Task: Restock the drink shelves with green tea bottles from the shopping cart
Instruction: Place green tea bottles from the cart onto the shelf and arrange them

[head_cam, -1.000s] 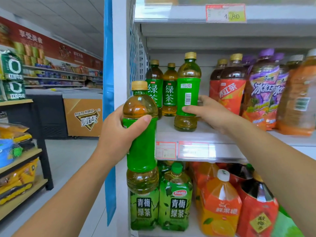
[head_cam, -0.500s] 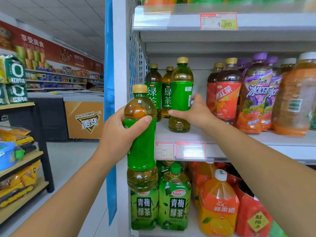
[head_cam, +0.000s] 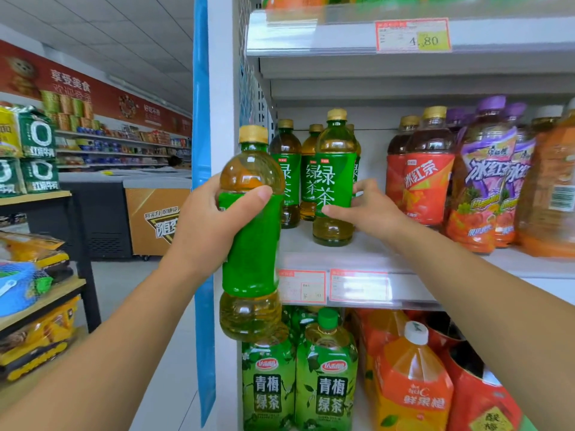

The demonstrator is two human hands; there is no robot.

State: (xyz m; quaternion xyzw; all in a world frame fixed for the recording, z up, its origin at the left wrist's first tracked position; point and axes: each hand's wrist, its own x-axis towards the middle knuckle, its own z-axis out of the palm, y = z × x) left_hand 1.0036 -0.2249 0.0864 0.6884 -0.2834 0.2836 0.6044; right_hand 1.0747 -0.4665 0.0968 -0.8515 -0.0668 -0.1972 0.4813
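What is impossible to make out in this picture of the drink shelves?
- Shopping cart: outside the head view altogether.
- White price tags on the shelf edge: print blurred.
- Held green-labelled tea bottle: its label print faces away, part under the left hand.
- Top-shelf bottles: cut off by the upper edge.
- Rear green tea bottles: partly hidden by the front shelf bottle that the right hand grips.

The green tea bottle standing on the shelf at frame centre now faces its large-character front label outward instead of the barcode side, turned in the grip of the right hand, and sits closer to the bottles behind it.
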